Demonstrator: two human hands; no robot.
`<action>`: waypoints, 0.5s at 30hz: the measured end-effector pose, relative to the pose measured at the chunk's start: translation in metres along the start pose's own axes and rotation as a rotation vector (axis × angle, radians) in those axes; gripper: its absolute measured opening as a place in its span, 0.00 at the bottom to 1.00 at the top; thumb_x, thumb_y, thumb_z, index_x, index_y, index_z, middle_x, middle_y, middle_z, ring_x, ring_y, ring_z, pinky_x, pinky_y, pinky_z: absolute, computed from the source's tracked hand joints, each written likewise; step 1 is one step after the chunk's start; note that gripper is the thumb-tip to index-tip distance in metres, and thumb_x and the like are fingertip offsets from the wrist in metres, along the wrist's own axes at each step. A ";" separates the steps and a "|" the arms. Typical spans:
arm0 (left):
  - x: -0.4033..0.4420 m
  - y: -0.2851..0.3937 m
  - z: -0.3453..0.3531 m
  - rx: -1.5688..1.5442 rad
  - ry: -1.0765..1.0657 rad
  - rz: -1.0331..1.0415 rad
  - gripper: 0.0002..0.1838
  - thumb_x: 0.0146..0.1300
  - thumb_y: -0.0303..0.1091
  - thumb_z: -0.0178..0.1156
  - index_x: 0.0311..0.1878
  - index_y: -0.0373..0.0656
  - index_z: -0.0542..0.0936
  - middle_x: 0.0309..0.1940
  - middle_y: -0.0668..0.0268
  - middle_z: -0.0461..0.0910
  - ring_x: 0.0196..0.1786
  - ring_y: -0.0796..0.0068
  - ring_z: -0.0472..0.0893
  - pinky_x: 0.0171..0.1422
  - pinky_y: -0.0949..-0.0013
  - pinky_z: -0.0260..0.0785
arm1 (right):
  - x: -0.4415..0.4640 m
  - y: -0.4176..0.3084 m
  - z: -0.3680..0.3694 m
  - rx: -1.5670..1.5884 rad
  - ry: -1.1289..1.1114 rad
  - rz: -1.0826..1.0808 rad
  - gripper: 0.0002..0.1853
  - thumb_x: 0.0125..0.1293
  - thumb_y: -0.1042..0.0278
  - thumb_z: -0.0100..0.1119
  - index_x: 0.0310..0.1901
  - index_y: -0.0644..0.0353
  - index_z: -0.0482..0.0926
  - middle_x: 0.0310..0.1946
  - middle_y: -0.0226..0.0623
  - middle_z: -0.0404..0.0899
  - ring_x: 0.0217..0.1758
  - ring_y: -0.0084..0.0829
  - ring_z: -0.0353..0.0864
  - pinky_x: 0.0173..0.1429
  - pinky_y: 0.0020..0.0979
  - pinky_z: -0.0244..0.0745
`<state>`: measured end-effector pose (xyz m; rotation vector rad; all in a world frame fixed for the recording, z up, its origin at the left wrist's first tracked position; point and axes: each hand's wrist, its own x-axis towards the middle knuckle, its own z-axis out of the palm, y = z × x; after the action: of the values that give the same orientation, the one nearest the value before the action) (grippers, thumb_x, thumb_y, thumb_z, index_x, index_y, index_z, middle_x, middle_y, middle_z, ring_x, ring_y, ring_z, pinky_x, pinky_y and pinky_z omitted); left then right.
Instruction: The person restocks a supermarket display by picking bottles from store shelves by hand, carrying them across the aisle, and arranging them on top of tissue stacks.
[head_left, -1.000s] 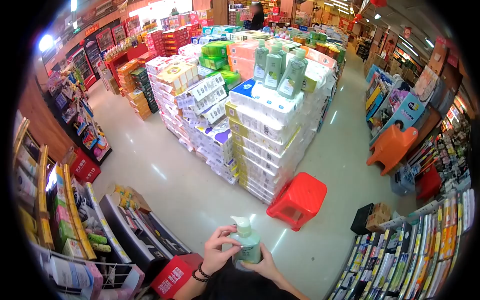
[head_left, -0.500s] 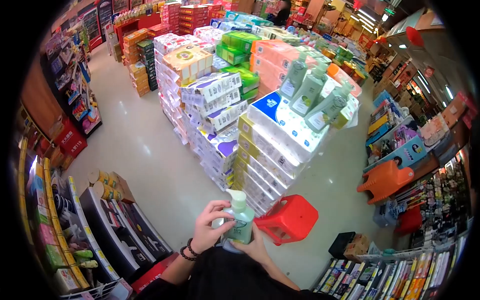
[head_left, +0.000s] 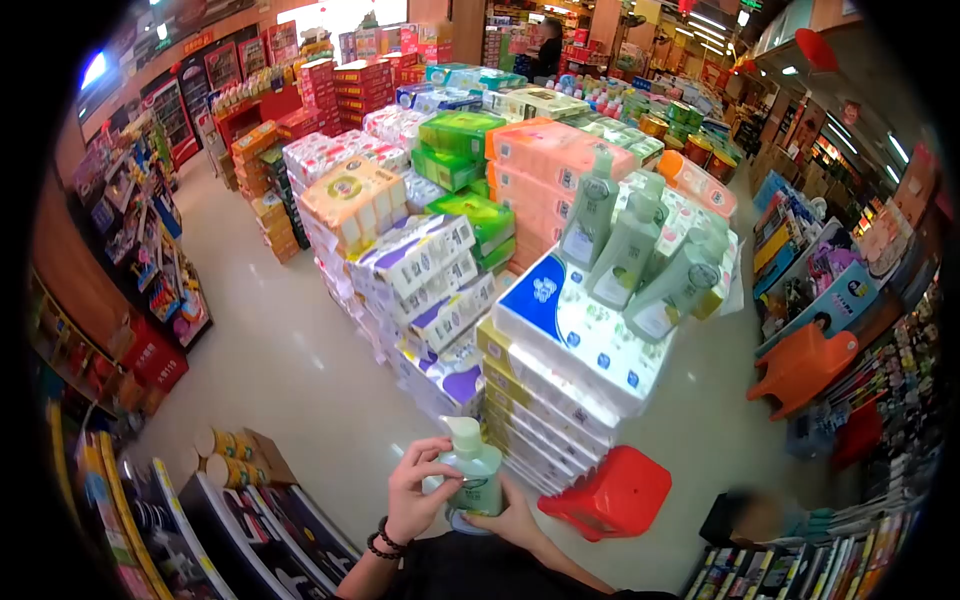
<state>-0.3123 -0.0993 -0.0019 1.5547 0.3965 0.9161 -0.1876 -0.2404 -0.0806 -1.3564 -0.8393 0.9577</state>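
Shop aisles are spreading around me, with a stack of tissue packs (head_left: 590,340) standing on the pale floor (head_left: 290,350) and several matching dispensers (head_left: 625,250) sitting on top. Just in front of my body, I'm holding a pale green pump bottle (head_left: 475,493) above the floor. Its long axis is running close to upright, the pump head leaning a little to my left and the spout pointing leftward. The bottle is resting between my two hands. Fingers (head_left: 425,470) of my left hand (head_left: 408,500) are curling in, partly closed, touching its upper left side and front. My right hand (head_left: 517,518) is wrapping its lower right side, thumb lying across the front near the base, gripping it. A red stool (head_left: 625,490) is standing beyond, to the right.
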 end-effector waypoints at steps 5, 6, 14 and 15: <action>0.086 -0.007 0.006 0.011 -0.035 0.039 0.11 0.54 0.15 0.71 0.40 0.37 0.87 0.57 0.58 0.76 0.68 0.57 0.75 0.75 0.53 0.66 | 0.074 -0.026 -0.026 0.018 0.036 -0.033 0.41 0.52 0.63 0.82 0.66 0.62 0.70 0.54 0.39 0.81 0.58 0.30 0.80 0.64 0.33 0.74; 0.102 -0.011 0.007 0.012 -0.062 0.059 0.11 0.54 0.15 0.71 0.40 0.37 0.87 0.58 0.58 0.75 0.68 0.57 0.75 0.75 0.53 0.66 | 0.087 -0.028 -0.030 0.026 0.050 -0.052 0.41 0.52 0.63 0.81 0.66 0.62 0.70 0.54 0.39 0.81 0.58 0.30 0.80 0.64 0.34 0.73; 0.202 -0.021 0.031 -0.020 -0.187 0.127 0.12 0.52 0.14 0.72 0.40 0.38 0.87 0.59 0.56 0.75 0.70 0.53 0.72 0.75 0.49 0.64 | 0.160 -0.051 -0.072 0.084 0.130 -0.113 0.43 0.52 0.63 0.81 0.68 0.63 0.69 0.59 0.42 0.79 0.62 0.30 0.78 0.67 0.35 0.72; 0.211 -0.020 0.034 -0.023 -0.193 0.122 0.12 0.52 0.14 0.72 0.40 0.39 0.87 0.60 0.56 0.74 0.71 0.53 0.72 0.75 0.49 0.64 | 0.165 -0.056 -0.076 0.088 0.143 -0.114 0.43 0.52 0.63 0.81 0.69 0.63 0.69 0.59 0.42 0.79 0.62 0.30 0.78 0.67 0.35 0.72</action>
<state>-0.1499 0.0312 0.0490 1.6432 0.1547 0.8506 -0.0482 -0.1179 -0.0368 -1.2716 -0.7492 0.7908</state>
